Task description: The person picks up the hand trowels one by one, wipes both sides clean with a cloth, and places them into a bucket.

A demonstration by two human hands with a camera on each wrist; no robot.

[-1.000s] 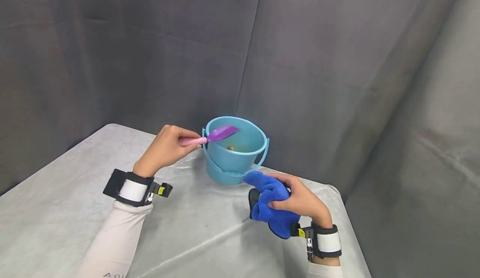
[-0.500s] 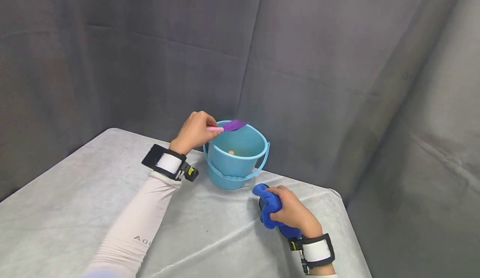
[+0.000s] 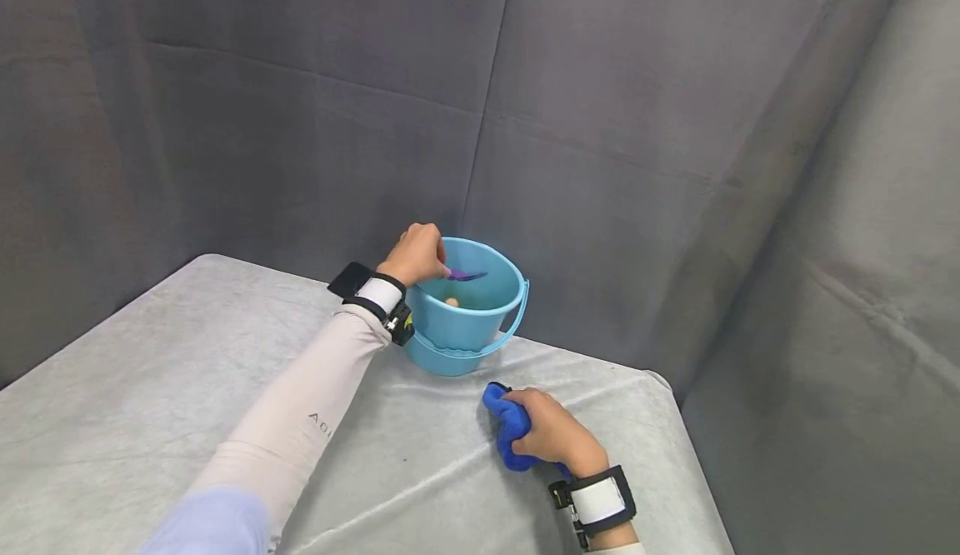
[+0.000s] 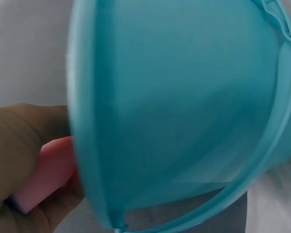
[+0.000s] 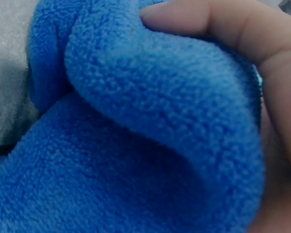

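A light blue bucket (image 3: 465,322) stands near the table's far edge, its handle down at the front. My left hand (image 3: 417,257) reaches over the near-left rim and grips the pink handle (image 4: 46,177) of a small shovel whose purple blade (image 3: 468,275) lies inside the bucket. A small orange object (image 3: 452,302) rests at the bucket's bottom. My right hand (image 3: 553,437) holds a bunched blue fleece cloth (image 3: 506,428) down on the table in front of the bucket. In the right wrist view the cloth (image 5: 136,145) fills the frame under my thumb.
A wrinkled grey-white cover lies over the table (image 3: 150,388), whose right edge (image 3: 693,463) runs close to my right hand. Dark grey fabric backdrop (image 3: 600,122) hangs behind and to the right.
My left hand has moved forward over the bucket's rim and lowered the shovel blade inside. My right hand has drawn the blue cloth down and back toward me onto the table.
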